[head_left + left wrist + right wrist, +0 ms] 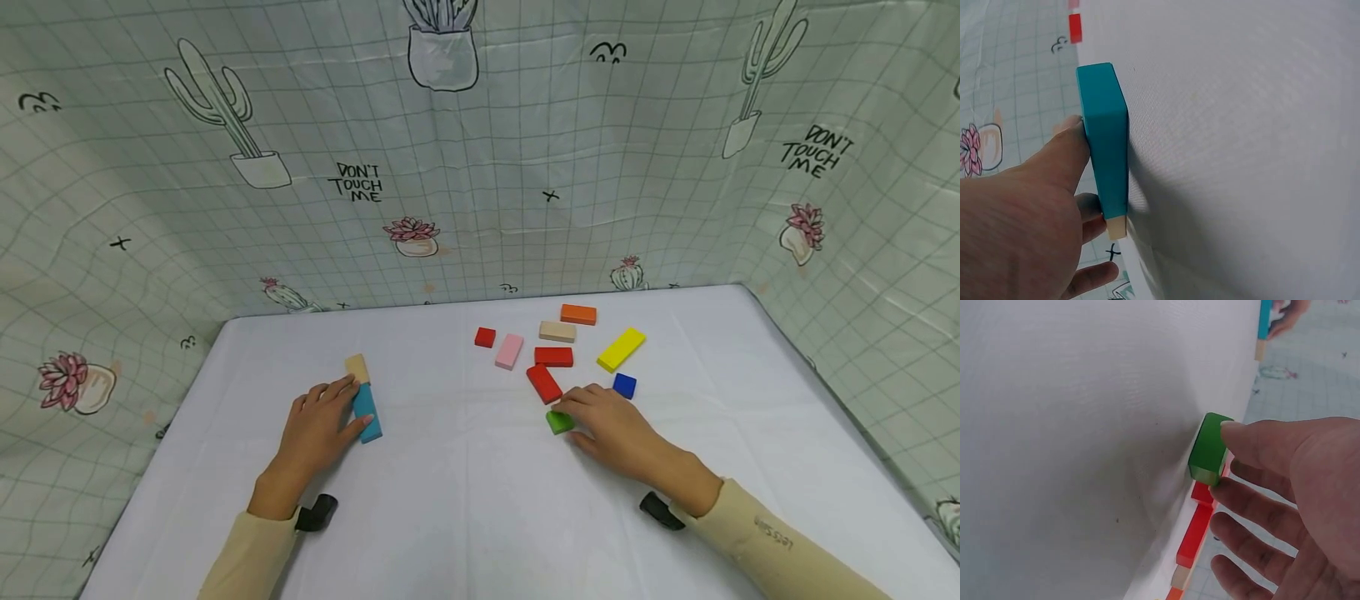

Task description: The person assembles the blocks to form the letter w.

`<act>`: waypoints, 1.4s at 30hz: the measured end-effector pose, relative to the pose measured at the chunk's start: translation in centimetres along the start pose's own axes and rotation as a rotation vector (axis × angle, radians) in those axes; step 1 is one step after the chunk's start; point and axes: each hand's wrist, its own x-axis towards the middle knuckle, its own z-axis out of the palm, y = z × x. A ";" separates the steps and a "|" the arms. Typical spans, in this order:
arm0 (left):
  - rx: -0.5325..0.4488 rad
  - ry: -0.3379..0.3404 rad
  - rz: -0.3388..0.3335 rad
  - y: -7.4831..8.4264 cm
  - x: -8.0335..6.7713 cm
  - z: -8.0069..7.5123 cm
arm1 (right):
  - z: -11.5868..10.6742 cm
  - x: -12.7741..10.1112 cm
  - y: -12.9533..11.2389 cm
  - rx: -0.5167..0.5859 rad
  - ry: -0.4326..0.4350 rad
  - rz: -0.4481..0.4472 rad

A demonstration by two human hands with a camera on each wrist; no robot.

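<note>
Pinching the small green block [558, 422] between thumb and fingertips, the right hand [615, 425] works at the near edge of a loose scatter of blocks on the white counter [465, 517]. The left hand [318, 429] grasps a teal block [367, 412] that lies flat, thumb on one long side and fingers on the other; a tan block [357, 367] butts against its far end.

The green block sits just beside a slanted red block [543, 383], with a blue block [624, 385] near the knuckles. A likely slip is the right fingers brushing that red piece and skewing the group behind it, where another red block [553, 357], a pink block [509, 351] and a yellow block [621, 348] lie close together. The grip on the green block looks shallow, at the fingertips only, so it could tip or pop free if lifted quickly. On the left, any sideways push on the teal block would probably knock the tan one out of line, since nothing holds it.
</note>
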 end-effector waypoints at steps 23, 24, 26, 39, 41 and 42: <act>0.009 0.015 -0.010 -0.1 0.3 0.0 | 0.2 1.1 -0.3 0.003 -0.019 0.001; 0.010 0.016 -0.009 -0.1 0.3 0.0 | 0.2 1.1 -0.4 0.006 -0.016 -0.004; 0.011 0.014 -0.010 -0.1 0.2 0.0 | 0.3 1.3 -0.7 0.011 -0.006 -0.013; 0.002 0.016 -0.019 -0.1 0.2 0.1 | 1.0 4.1 -3.8 0.024 0.005 -0.082; 0.000 0.014 -0.020 -0.1 0.2 0.2 | 1.3 4.7 -4.4 0.025 0.009 -0.093; 0.000 0.013 -0.020 -0.2 0.2 0.2 | 1.5 5.0 -4.7 0.025 0.009 -0.095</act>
